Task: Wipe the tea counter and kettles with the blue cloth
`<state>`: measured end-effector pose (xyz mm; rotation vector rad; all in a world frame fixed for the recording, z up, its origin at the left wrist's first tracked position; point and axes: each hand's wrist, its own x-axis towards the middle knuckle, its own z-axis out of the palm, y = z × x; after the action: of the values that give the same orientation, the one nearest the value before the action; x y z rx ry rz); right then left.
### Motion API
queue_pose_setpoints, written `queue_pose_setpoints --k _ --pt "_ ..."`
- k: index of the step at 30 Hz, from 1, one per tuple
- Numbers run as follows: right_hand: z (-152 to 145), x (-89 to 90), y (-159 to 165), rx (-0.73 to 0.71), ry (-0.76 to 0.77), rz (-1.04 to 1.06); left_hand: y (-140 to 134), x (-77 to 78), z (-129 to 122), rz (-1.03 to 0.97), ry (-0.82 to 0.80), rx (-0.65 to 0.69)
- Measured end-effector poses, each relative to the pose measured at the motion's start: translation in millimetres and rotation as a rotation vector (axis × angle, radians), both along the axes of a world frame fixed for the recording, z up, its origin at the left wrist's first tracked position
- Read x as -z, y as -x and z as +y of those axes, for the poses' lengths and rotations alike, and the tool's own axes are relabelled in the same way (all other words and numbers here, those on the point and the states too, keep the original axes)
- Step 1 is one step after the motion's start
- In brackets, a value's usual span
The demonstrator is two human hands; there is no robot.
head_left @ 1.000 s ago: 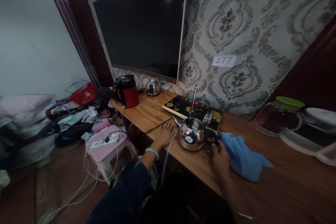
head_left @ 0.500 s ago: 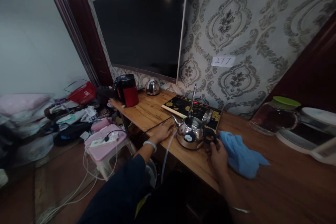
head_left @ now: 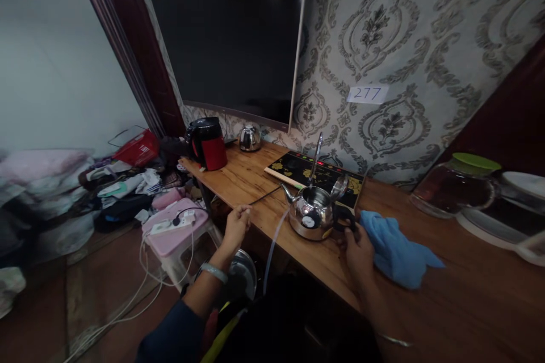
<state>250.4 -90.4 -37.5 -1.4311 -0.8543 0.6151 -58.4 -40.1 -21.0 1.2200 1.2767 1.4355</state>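
Observation:
A small shiny metal kettle [head_left: 310, 212] stands upright on the wooden table, its top uncovered and its spout pointing left. My right hand [head_left: 357, 249] is closed around the kettle's black handle. At the table's front edge, my left hand [head_left: 238, 224] pinches a black cord [head_left: 266, 195], which stretches to the black and gold tea stove [head_left: 289, 165] behind the kettle. From the stove rises a thin curved metal tap [head_left: 315, 159]. A clear hose [head_left: 272, 249] hangs over the table edge between my hands. Beside my right hand lies a crumpled blue cloth [head_left: 395, 249].
A red and black electric kettle [head_left: 213, 150] and a small metal pot [head_left: 249, 139] stand at the far left. To the right is a glass jug [head_left: 447, 193] with a green lid. A pink stool [head_left: 170, 238] holds a white power strip [head_left: 172, 224].
My left hand has drawn back left from beside the kettle, and its flat fingers have closed on the black cord, now lifted and taut. My right hand stays on the kettle handle.

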Motion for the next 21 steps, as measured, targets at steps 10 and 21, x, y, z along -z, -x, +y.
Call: queue_pose_setpoints --k 10,21 --pt "1.1 -0.5 0.3 -0.015 -0.007 0.009 -49.6 -11.5 36.8 0.784 -0.390 0.312" --pt "5.2 3.6 -4.6 0.006 -0.033 -0.021 -26.7 9.9 0.3 1.163 -0.428 0.480"
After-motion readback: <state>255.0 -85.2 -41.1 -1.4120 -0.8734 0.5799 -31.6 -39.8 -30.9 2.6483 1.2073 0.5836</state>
